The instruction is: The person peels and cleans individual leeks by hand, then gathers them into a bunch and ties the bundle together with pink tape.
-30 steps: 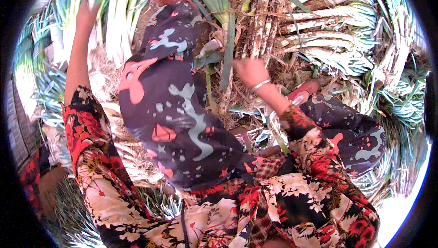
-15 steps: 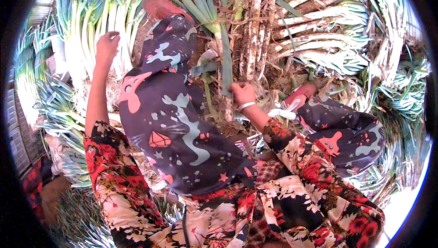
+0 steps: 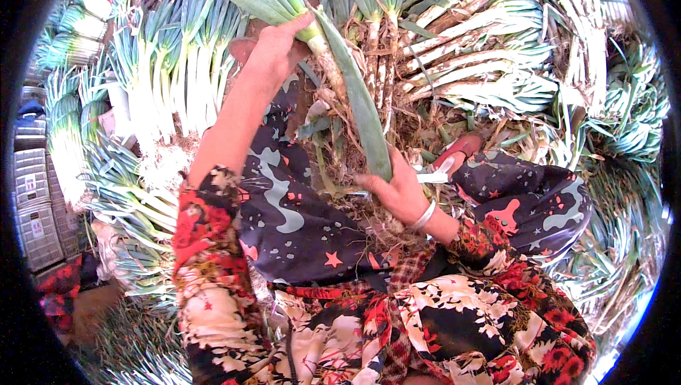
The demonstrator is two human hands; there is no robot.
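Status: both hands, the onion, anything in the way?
Left hand closed round green onion, where leaves fan out. Right hand grips long green leaf near its lower end. Soiled stalks close on leaf's right, not visibly blocking.

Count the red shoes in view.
2. The left red shoe is partly hidden behind the bare left hand; the right red shoe is above-right of the bare right hand. More may be hidden.
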